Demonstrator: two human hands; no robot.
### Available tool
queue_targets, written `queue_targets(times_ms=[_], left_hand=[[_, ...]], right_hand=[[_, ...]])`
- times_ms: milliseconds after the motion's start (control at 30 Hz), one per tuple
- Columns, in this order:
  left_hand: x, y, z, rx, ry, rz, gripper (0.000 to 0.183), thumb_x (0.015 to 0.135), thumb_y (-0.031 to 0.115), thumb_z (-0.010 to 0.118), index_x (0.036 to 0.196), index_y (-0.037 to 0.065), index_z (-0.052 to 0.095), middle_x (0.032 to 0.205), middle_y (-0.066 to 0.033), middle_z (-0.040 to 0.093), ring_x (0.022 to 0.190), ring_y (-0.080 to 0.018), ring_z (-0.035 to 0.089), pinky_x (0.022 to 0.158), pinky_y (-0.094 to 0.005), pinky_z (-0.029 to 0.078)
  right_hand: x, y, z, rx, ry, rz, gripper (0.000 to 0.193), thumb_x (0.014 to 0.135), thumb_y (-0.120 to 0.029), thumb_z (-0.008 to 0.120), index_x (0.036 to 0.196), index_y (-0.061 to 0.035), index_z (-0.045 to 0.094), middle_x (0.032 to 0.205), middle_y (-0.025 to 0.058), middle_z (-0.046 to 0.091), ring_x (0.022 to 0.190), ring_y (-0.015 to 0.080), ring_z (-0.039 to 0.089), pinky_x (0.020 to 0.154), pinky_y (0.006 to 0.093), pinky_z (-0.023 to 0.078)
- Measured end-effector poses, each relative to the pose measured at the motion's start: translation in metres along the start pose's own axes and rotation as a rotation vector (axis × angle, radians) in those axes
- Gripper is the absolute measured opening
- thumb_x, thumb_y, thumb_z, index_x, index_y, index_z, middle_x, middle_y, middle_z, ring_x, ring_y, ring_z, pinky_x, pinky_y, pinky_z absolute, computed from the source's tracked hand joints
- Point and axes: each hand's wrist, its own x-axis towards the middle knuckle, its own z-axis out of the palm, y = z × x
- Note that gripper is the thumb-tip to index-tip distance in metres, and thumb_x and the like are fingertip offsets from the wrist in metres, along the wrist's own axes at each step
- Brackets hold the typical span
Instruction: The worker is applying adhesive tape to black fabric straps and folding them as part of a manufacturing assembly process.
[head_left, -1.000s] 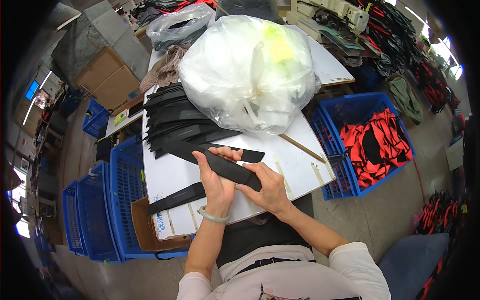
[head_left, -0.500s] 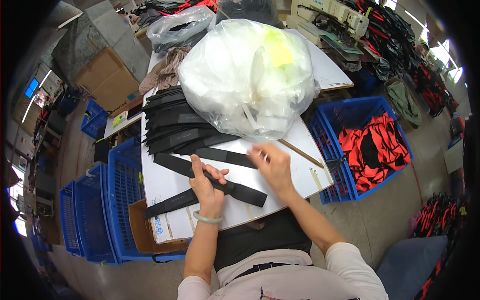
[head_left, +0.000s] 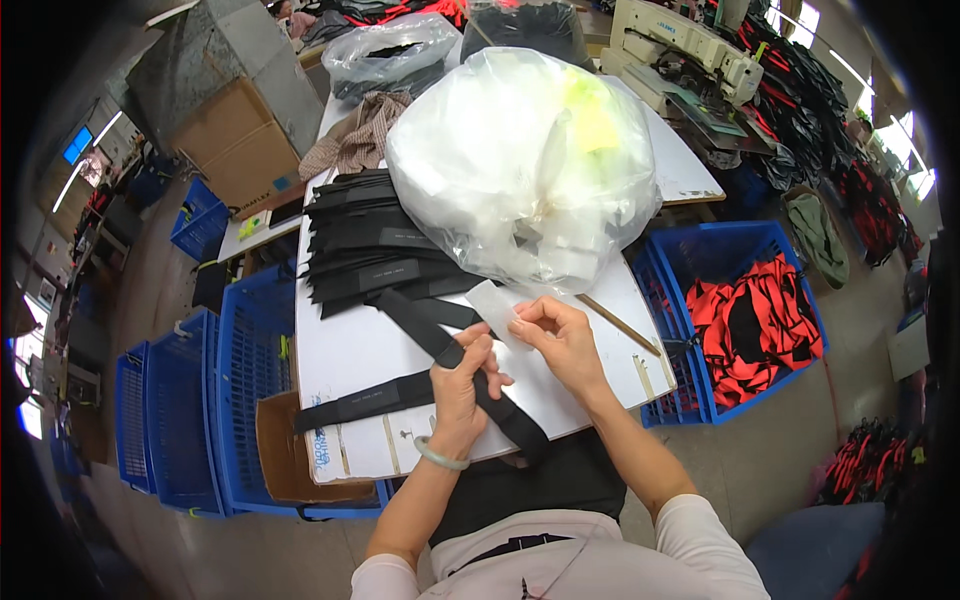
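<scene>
My left hand [head_left: 462,395] grips a black fabric strap [head_left: 412,325] near its middle, tilted above the white table. In the fingertips of my right hand [head_left: 556,335] is a small translucent white rectangular piece [head_left: 494,305], close to the strap. Another black strap [head_left: 365,401] lies on the table to the left of my left hand. Beyond my hands a stack of black straps [head_left: 365,240] is spread out. A big clear plastic bag [head_left: 520,160] full of white pieces, with a yellow-green patch, rests behind my right hand.
A thin wooden stick [head_left: 625,327] lies on the white table [head_left: 350,455]. Red and black pieces fill a blue crate [head_left: 740,235] on the right. More blue crates [head_left: 245,400] and an open cardboard box [head_left: 290,440] stand left. A sewing machine [head_left: 690,45] is at the back right.
My left hand has lifted the strap off the table and turned it steeper. My right hand, blurred near the bag before, now holds the white piece beside the strap. The view has shifted slightly.
</scene>
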Motion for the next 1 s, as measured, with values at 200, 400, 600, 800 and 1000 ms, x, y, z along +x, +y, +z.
queue_targets(times_ms=[200,400,600,800,1000], left_hand=[[-0.003,0.008,-0.003,0.051,-0.284,0.117,0.028,0.084,0.005,0.066,0.107,-0.007,0.057,0.074,-0.0098,0.06,0.043,-0.0151,0.051,0.048,-0.0267,0.05],[-0.019,0.018,-0.002,0.113,-0.279,0.099,0.027,0.079,-0.002,0.069,0.104,-0.007,0.059,0.075,-0.011,0.062,0.049,-0.0149,0.055,0.049,-0.0258,0.047],[-0.02,0.009,-0.005,0.116,-0.193,0.139,0.02,0.082,-0.001,0.067,0.101,-0.006,0.06,0.073,-0.0091,0.061,0.049,-0.0138,0.054,0.048,-0.0261,0.046],[-0.024,0.008,0.001,-0.038,-0.151,0.161,0.013,0.086,0.003,0.068,0.093,-0.001,0.057,0.069,-0.0075,0.059,0.048,-0.0128,0.052,0.048,-0.0273,0.048],[-0.023,0.009,0.01,-0.025,-0.06,0.158,0.029,0.097,0.029,0.06,0.085,0.004,0.053,0.069,-0.0046,0.052,0.047,-0.0128,0.049,0.049,-0.0312,0.05]], right_hand=[[-0.006,-0.018,-0.02,0.478,-0.241,0.403,0.011,0.09,-0.009,0.066,0.087,0.0012,0.064,0.078,0.0073,0.066,0.062,0.0104,0.062,0.05,0.0242,0.05],[-0.019,-0.027,-0.014,0.378,-0.396,0.459,0.016,0.087,-0.012,0.07,0.089,0.0042,0.067,0.077,0.0082,0.067,0.063,0.0109,0.062,0.052,0.023,0.049],[-0.032,-0.038,0.0,-0.286,-0.279,-0.212,0.018,0.081,-0.013,0.077,0.089,0.0006,0.07,0.071,0.0051,0.064,0.063,0.0097,0.06,0.059,0.0227,0.046],[-0.035,-0.027,-0.004,-0.291,-0.271,-0.108,0.019,0.084,-0.014,0.075,0.089,0.0005,0.064,0.072,0.0033,0.064,0.062,0.0082,0.058,0.056,0.0245,0.046],[-0.032,-0.039,0.012,0.11,-0.217,0.104,0.017,0.08,-0.01,0.078,0.082,0.0,0.065,0.072,0.0015,0.066,0.062,0.0068,0.056,0.057,0.0212,0.042]])
